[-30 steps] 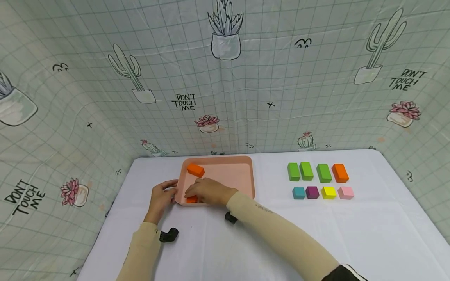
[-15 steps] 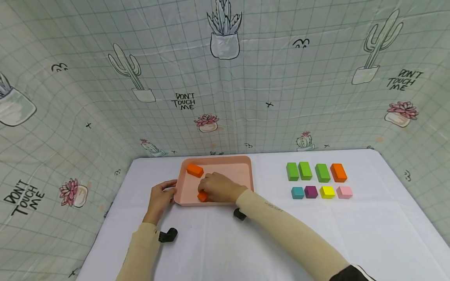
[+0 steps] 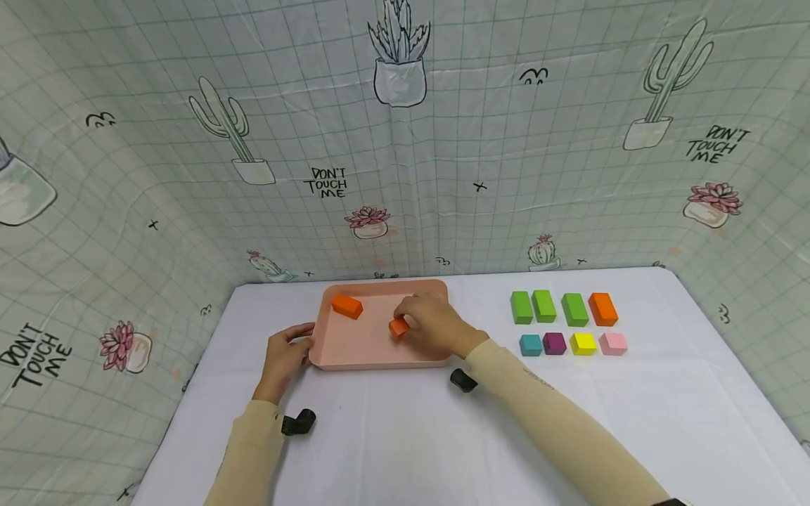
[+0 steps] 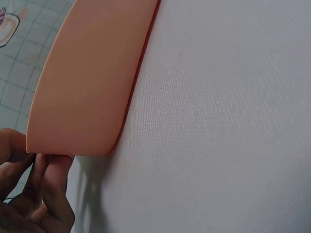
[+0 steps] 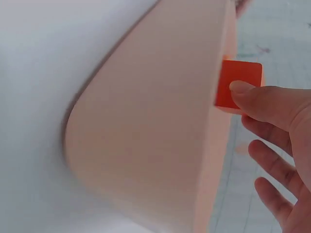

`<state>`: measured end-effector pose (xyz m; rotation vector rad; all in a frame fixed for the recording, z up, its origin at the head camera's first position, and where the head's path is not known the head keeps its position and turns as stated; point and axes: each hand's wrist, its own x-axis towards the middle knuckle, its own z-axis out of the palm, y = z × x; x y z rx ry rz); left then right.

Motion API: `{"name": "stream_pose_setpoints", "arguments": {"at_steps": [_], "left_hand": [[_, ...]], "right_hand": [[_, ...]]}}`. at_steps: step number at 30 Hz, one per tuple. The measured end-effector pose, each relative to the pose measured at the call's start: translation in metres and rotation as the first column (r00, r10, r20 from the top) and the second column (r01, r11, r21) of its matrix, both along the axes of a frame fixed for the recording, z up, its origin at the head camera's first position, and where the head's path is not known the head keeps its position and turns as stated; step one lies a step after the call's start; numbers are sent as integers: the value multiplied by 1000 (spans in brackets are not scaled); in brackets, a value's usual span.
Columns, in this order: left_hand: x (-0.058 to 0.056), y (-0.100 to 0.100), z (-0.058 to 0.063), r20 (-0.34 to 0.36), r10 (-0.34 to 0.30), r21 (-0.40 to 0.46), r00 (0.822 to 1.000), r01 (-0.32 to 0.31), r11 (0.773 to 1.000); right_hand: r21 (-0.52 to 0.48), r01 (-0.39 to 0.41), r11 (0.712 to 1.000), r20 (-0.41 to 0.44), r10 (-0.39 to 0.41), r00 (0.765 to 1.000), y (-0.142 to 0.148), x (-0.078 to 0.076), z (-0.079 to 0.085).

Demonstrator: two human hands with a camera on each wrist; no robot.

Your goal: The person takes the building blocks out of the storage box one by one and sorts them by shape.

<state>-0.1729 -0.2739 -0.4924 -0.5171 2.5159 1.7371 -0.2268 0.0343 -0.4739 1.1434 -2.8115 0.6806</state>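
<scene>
An orange block is pinched between the thumb and fingers of my right hand, over the right half of the pink tray. In the right wrist view the thumb presses on one face of the orange block, while the other fingers are spread loosely below. A second orange block lies in the tray's back left corner. At the tray's left side, my left hand holds the edge. In the left wrist view its fingers touch the tray near a corner, and some fingertips are hidden.
Right of the tray stand several green blocks and an orange block in a row. Nearer are teal, purple, yellow and pink cubes. A patterned cloth rises behind the white table.
My right hand has moved right across the tray with the orange block, from the front left part to the right half. The left hand has stayed at the tray's left edge.
</scene>
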Motion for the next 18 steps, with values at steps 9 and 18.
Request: {"name": "stream_pose_setpoints", "arguments": {"at_steps": [9, 18], "left_hand": [[0, 0, 0, 9, 3, 8, 1000, -3, 1000], [1, 1, 0, 8, 13, 3, 1000, -13, 1000]], "right_hand": [[-48, 68, 996, -81, -72, 994, 41, 5, -2], [-126, 130, 983, -105, -144, 984, 75, 17, 3]]}}
